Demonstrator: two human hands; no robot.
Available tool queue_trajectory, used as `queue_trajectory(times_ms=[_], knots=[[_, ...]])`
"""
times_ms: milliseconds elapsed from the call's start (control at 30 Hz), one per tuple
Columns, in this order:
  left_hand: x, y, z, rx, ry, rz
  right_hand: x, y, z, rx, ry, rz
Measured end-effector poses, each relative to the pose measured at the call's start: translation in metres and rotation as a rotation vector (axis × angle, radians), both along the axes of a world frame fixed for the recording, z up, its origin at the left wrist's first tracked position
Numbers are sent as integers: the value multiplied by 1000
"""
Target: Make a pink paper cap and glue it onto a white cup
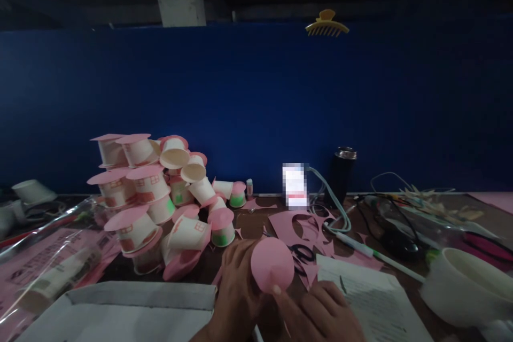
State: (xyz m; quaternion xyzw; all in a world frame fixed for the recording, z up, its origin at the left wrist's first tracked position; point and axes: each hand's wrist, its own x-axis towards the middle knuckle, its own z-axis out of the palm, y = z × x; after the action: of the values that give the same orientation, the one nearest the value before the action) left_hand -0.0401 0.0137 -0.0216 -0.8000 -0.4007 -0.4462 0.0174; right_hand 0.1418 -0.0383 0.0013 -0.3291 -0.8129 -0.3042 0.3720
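My left hand (237, 286) is closed, its fingers wrapped behind and below a round pink paper disc (269, 263) that faces me. Whatever lies under the disc in this hand is hidden. At the disc's lower edge rests the tip of the outstretched index finger of my right hand (320, 310); its other fingers are loosely bent. To the left stand stacked paper cups (154, 186) with pink disc tops, some with drawn windows and doors or green patches. Behind my hands lie dark-handled scissors (302, 253) and a pink sheet (292, 227) with round holes cut out.
A phone (294, 187) and a black bottle (342, 176) stand at the back. At right are a written paper (368, 294), a white cup (467, 286) and a cable (339, 214). A white box (140, 296) and plastic-wrapped pink paper (56, 256) lie at left.
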Motion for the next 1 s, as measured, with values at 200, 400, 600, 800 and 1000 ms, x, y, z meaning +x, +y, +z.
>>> queue_trajectory(times_ms=[200, 400, 600, 800, 1000], knots=[[3, -1, 4, -19, -19, 41, 3, 4, 3, 22, 7, -16], [0, 2, -2, 34, 24, -7, 13, 5, 0, 13, 2, 17], [-4, 4, -7, -32, 42, -3, 20, 3, -4, -150, 23, -61], [-1, 3, -1, 25, 57, -13, 19, 5, -5, -129, 55, -38], [-1, 1, 0, 4, 72, -19, 18, 2, -6, -215, 71, -62]])
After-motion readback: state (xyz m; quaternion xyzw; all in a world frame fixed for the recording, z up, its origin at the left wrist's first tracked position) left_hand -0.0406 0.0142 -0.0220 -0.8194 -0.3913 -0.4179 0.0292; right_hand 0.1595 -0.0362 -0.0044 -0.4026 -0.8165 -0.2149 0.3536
